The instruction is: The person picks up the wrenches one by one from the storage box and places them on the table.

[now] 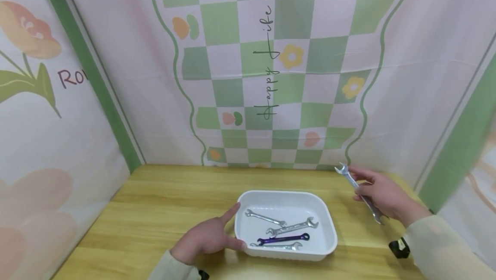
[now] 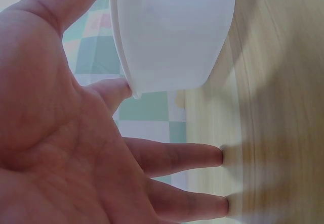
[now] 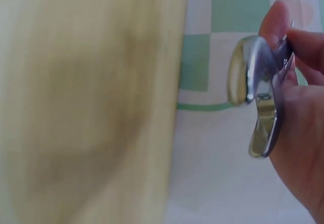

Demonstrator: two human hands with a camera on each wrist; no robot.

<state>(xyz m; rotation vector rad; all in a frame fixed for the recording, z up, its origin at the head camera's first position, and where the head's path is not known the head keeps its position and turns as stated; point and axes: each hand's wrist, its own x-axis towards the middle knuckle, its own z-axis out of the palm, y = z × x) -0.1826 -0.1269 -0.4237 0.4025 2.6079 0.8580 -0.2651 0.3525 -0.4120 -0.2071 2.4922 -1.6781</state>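
My right hand (image 1: 385,196) pinches a silver open-end wrench (image 1: 363,194) between thumb and fingers, raised over the table to the right of the tray. In the right wrist view one forked end of this wrench (image 3: 255,82) looms close to the camera. My left hand (image 1: 211,237) has its fingers spread, with thumb and index fingertip at the left rim of the white tray (image 1: 331,228); two other fingertips reach down to the tabletop in the left wrist view. Inside the tray lie several wrenches, among them a purple combination wrench (image 1: 284,239) and a silver double open-end wrench (image 1: 293,227).
The wood-grain table (image 1: 174,198) runs back to a hanging cloth (image 1: 232,90) with green checks and flowers. More printed cloth (image 1: 46,142) closes off the left side, and a green-striped panel (image 1: 457,172) stands at the right.
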